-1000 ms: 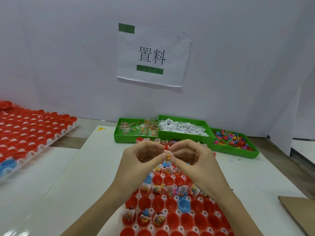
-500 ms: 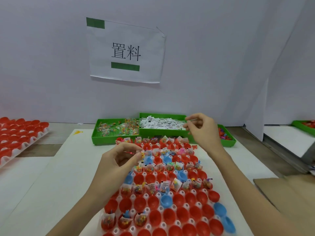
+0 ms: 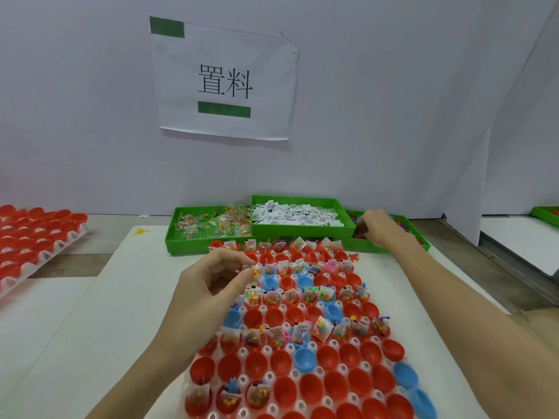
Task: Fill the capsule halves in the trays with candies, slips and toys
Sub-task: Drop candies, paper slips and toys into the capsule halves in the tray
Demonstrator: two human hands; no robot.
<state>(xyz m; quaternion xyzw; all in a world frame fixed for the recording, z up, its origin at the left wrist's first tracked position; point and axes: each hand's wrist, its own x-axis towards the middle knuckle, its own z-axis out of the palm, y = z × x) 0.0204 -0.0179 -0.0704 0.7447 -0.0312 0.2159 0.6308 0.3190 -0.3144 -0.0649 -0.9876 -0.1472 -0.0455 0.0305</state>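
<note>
The left hand (image 3: 208, 294) pinches a small yellow toy (image 3: 255, 272) above the capsule tray (image 3: 298, 331). The right hand (image 3: 378, 229), fingers curled, reaches into the green toy bin (image 3: 422, 241); its grasp cannot be told.

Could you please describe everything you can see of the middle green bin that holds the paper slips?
The middle green bin is a shallow rectangular tray of what looks like bright green plastic, with low upright walls. It sits flat at the table's far side by the white wall, between two similar green bins and raised slightly above them. Small white printed slips fill it in a loose heap. Neither hand touches it.
</note>
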